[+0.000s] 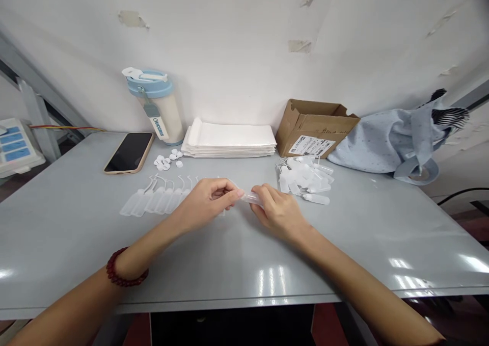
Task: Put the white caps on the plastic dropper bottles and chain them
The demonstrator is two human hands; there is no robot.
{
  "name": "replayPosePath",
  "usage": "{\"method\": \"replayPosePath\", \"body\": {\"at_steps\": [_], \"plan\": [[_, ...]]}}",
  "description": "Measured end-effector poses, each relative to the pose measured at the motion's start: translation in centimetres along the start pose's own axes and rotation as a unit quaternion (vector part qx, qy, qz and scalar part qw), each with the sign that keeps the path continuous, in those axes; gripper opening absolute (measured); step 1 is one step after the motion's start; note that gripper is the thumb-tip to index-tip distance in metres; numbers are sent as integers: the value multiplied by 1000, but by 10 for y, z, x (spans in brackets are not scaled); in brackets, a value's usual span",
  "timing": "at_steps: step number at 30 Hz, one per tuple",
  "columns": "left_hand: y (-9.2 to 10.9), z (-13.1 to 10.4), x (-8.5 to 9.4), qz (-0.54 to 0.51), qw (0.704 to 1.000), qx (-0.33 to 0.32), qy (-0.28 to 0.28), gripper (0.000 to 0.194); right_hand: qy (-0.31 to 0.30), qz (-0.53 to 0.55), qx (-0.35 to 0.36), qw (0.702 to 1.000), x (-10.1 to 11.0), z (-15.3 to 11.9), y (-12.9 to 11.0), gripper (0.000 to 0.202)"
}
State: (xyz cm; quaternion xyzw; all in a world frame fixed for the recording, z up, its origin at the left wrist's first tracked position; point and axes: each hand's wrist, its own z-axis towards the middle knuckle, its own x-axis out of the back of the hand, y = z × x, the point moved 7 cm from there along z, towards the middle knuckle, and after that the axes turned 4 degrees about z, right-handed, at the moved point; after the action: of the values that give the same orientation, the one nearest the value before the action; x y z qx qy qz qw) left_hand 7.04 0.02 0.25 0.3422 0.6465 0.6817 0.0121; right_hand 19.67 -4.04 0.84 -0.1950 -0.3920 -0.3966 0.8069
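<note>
My right hand (278,207) is closed round the body of a small translucent plastic squeeze bottle (253,198), held nearly level above the table. My left hand (214,199) pinches at its narrow tip; fingers hide whatever detail lies there. Behind and left of my left hand, a row of similar bottles with thin curved tubes (160,199) lies on the table, partly covered by that hand. A heap of loose translucent bottles (305,175) sits beyond my right hand. Near the phone are several small white caps (164,161).
On the grey table (214,269) stand a tumbler with a blue lid (164,109), a stack of white padded envelopes (231,137) and an open cardboard box (311,132). A black phone (130,152) lies left, a light blue cloth bag (382,139) right. A white wall rises behind.
</note>
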Motion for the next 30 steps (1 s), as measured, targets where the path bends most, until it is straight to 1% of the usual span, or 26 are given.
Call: {"method": "replayPosePath", "body": {"at_steps": [3, 6, 7, 9, 11, 12, 13, 14, 15, 17, 19, 20, 21, 22, 23, 24, 25, 26, 27, 28, 29, 30], "plan": [[-4, 1, -5, -29, 999, 23, -35, 36, 40, -90, 50, 994, 6, 1, -6, 16], [-6, 1, -11, -29, 998, 27, -52, 37, 29, -113, 69, 991, 4, -1, -9, 23], [-6, 1, -12, -20, 998, 24, -53, 36, 13, -109, 66, 992, 2, -1, -9, 24], [-4, 1, -12, 14, 999, 3, -43, 34, -50, -76, 38, 995, -6, -2, -6, 23], [0, 1, -12, 64, 997, -41, -26, 32, -142, -7, -30, 989, -16, -3, 1, 19], [3, 0, -11, 90, 993, -70, -19, 30, -187, 42, -72, 979, -20, -5, 5, 18], [6, -1, -11, 113, 989, -99, -13, 29, -226, 101, -116, 962, -23, -7, 8, 19], [8, -3, -11, 131, 983, -126, -11, 27, -257, 168, -157, 939, -24, -8, 10, 21], [11, -4, -11, 146, 978, -149, -10, 25, -280, 241, -194, 909, -25, -10, 10, 24], [15, -7, -11, 165, 969, -184, -12, 23, -313, 382, -247, 834, -26, -13, 8, 29], [18, -9, -11, 172, 964, -204, -14, 22, -329, 486, -276, 761, -26, -15, 4, 31], [20, -9, -10, 170, 963, -208, -14, 21, -334, 520, -283, 734, -26, -15, 3, 32], [21, -9, -9, 164, 964, -208, -14, 21, -337, 542, -287, 715, -26, -16, 1, 33], [21, -9, -8, 156, 967, -202, -14, 21, -338, 552, -288, 706, -26, -16, 0, 34], [20, -9, -7, 147, 970, -192, -15, 21, -338, 547, -286, 711, -26, -16, 0, 35], [19, -8, -7, 140, 974, -176, -17, 22, -334, 524, -280, 732, -26, -16, 1, 34], [17, -7, -6, 135, 978, -159, -20, 24, -326, 481, -269, 768, -26, -14, 3, 33], [15, -6, -7, 133, 981, -142, -24, 25, -314, 420, -250, 814, -25, -13, 5, 30], [13, -5, -8, 136, 982, -125, -30, 28, -300, 347, -223, 860, -23, -10, 7, 27], [10, -4, -9, 142, 983, -109, -37, 31, -285, 270, -192, 899, -21, -8, 7, 23], [8, -3, -12, 150, 983, -95, -48, 34, -274, 201, -158, 927, -20, -7, 6, 19], [5, -3, -14, 158, 982, -84, -58, 37, -267, 146, -128, 944, -20, -6, 4, 16]]}}
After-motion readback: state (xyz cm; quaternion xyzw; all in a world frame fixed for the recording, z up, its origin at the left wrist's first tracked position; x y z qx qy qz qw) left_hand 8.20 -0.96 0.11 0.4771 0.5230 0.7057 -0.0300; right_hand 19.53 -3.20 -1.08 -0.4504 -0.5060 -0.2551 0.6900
